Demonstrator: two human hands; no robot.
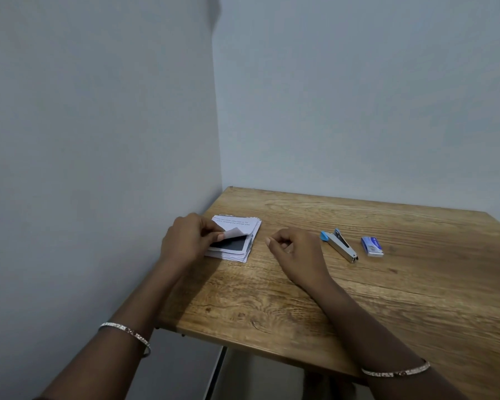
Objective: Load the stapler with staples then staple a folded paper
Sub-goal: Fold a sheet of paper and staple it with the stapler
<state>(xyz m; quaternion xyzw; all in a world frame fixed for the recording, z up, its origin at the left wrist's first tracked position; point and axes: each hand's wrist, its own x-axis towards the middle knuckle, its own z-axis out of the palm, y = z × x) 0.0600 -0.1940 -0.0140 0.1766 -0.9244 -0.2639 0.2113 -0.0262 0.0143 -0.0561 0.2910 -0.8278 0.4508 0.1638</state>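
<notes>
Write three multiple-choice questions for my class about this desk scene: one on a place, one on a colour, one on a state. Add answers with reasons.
1. Where does the staple box lie, relative to the stapler?
A. left of it
B. right of it
C. on top of it

2. What colour is the stapler's end cap?
A. blue
B. red
C. green

3. What is the left hand doing to the paper stack?
A. pressing it flat
B. staying clear of it
C. pinching up a corner of the top sheet

Answers: 1 B, the box sits apart on the stapler's right; 2 A, the cap at its far end is blue; 3 C, the corner curls upward in its pinch.
</notes>
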